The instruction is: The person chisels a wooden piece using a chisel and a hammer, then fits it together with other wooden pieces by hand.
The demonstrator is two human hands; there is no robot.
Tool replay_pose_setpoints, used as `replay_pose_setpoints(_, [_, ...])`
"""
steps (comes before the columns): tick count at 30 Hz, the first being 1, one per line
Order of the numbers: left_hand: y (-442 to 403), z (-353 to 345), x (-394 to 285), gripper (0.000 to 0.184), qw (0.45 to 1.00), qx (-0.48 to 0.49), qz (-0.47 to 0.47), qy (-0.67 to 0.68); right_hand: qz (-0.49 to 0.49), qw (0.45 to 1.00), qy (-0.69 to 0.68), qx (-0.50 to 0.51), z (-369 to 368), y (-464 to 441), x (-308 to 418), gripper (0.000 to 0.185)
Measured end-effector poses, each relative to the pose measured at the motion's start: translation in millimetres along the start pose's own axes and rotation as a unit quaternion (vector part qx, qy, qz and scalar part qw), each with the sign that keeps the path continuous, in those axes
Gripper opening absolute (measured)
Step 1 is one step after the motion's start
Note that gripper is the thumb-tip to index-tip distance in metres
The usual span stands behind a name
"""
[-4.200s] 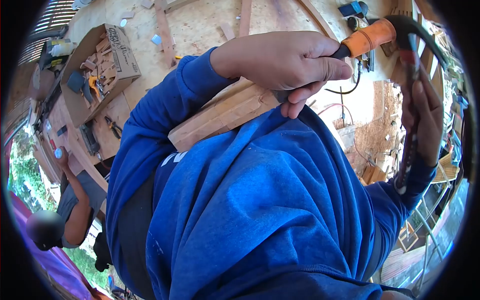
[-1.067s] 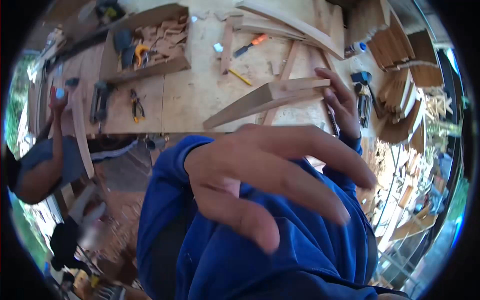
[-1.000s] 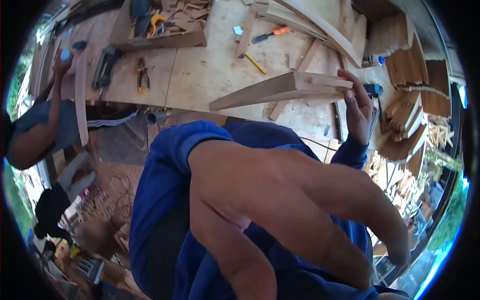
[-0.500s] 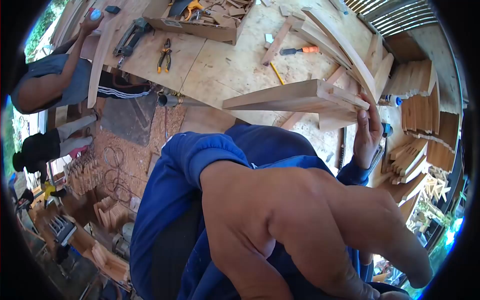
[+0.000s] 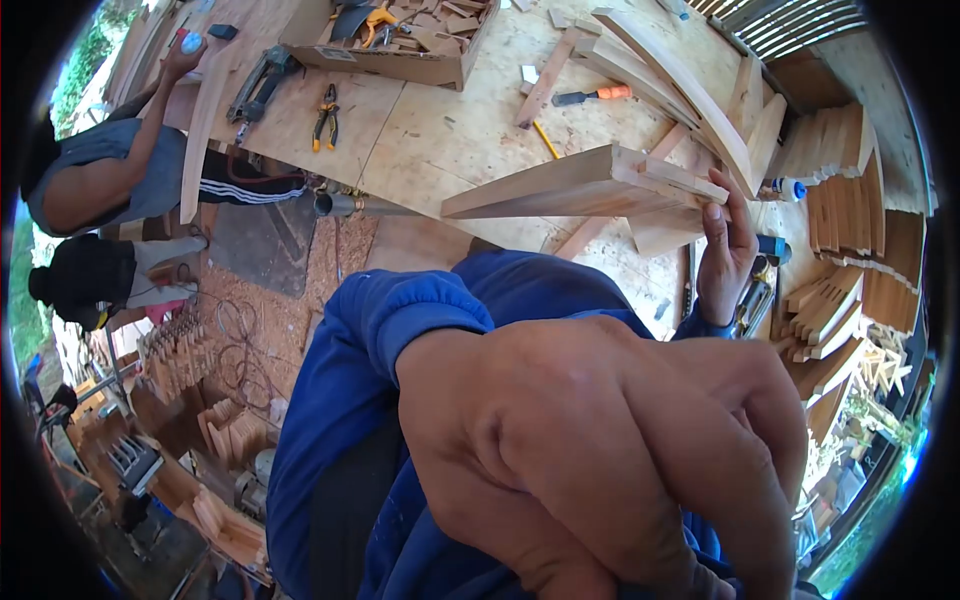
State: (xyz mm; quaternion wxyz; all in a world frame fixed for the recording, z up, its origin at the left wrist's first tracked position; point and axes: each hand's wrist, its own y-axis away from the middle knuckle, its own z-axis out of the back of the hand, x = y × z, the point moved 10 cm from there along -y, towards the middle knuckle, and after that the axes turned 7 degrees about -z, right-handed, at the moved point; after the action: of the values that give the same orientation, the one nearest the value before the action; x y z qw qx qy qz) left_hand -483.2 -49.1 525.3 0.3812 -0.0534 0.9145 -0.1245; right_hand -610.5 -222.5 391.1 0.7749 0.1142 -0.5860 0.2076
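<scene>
Close to the camera, my left hand (image 5: pixel 590 440) fills the lower middle, its back facing me and its fingers curled downward. The fingertips run out of sight at the lower edge, so anything between them is hidden. Farther out, my right hand (image 5: pixel 727 250) grips the right end of a tapered wooden piece (image 5: pixel 540 188) between thumb and fingers. That piece has a stepped end by the fingers and narrows to the left, held on edge at the workbench's near side. Both arms wear blue sleeves.
On the plywood workbench (image 5: pixel 440 130) are pliers (image 5: pixel 326 118), an orange-handled chisel (image 5: pixel 592 95), a yellow pencil (image 5: pixel 546 139), a cardboard box of offcuts (image 5: pixel 375 62) and a power tool (image 5: pixel 263 90). Cut wood stacks (image 5: pixel 845 220) stand right. Two people (image 5: pixel 95 180) are at left.
My left hand has curled further, its fingers swinging inward and down. The wooden piece in my right hand has shifted slightly up and left in view.
</scene>
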Motion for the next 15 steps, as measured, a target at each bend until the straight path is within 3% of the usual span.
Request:
replay_pose_setpoints(6, [3,3,13,0.068,0.996,-0.034,0.084,-0.007,-0.042,0.996,-0.079,-0.007,0,2,-8,0.035])
replay_pose_setpoints(7, [4,8,17,0.069,0.970,-0.138,0.170,-0.104,-0.029,0.997,-0.076,0.001,1,2,-7,0.035])
replay_pose_setpoints(8, [-3,-14,18,0.069,0.970,-0.135,0.173,-0.105,-0.015,0.997,-0.075,0.018,-2,0,-7,0.035])
replay_pose_setpoints(9, [-2,-18,23,0.069,0.951,-0.260,0.170,-0.010,-0.006,0.998,-0.057,0.017,0,-1,-9,0.034])
replay_pose_setpoints(12, [-3,-16,28,0.069,0.946,-0.297,0.131,0.030,-0.053,0.996,-0.059,0.031,0,3,-13,0.034])
replay_pose_setpoints(13, [-6,-15,30,0.069,0.945,-0.303,0.117,0.044,0.018,0.999,-0.026,0.030,-1,4,4,0.034])
replay_pose_setpoints(15, [-14,-15,29,0.068,0.956,-0.274,0.089,0.046,0.014,0.999,-0.024,0.047,-1,6,8,0.035])
